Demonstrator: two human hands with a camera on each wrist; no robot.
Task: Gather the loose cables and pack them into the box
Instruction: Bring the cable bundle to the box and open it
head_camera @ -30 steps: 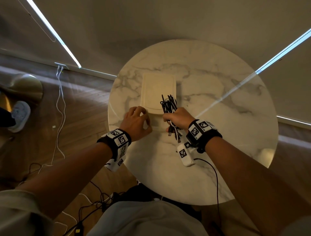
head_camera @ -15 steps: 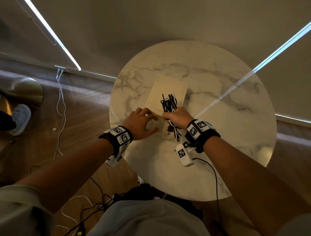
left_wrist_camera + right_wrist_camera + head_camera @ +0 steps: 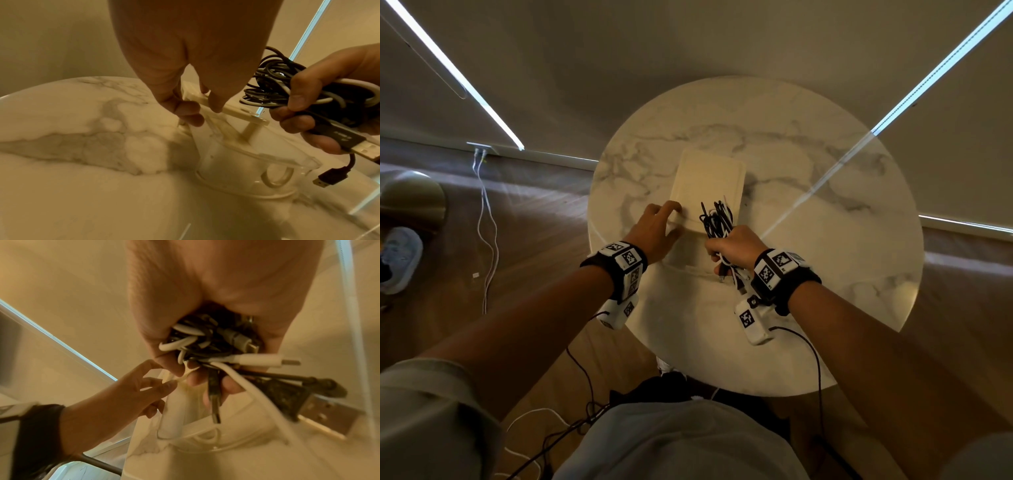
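A clear plastic box [image 3: 236, 162] with a cream lid [image 3: 707, 181] sits on the round marble table [image 3: 825, 212]. My left hand [image 3: 659, 226] pinches the lid's near left edge [image 3: 232, 110] and holds it tilted up off the box. My right hand [image 3: 732, 246] grips a bundle of black and white cables [image 3: 717, 221] just right of the left hand, above the box's near end. USB plugs [image 3: 329, 178] dangle below the fist. The right wrist view shows the cable bundle [image 3: 216, 344] over the box [image 3: 205, 434]. A white loop [image 3: 275, 177] shows inside the box.
The table edge [image 3: 619, 308] lies close under both wrists. Wooden floor surrounds it, with white cords [image 3: 486, 219] running from a wall socket at left and dark cords [image 3: 582, 387] near my lap. A shoe [image 3: 400, 257] is at far left.
My left hand has lifted the lid from flat on the box to tilted up and back. The right hand has kept hold of the cable bundle, nearly still.
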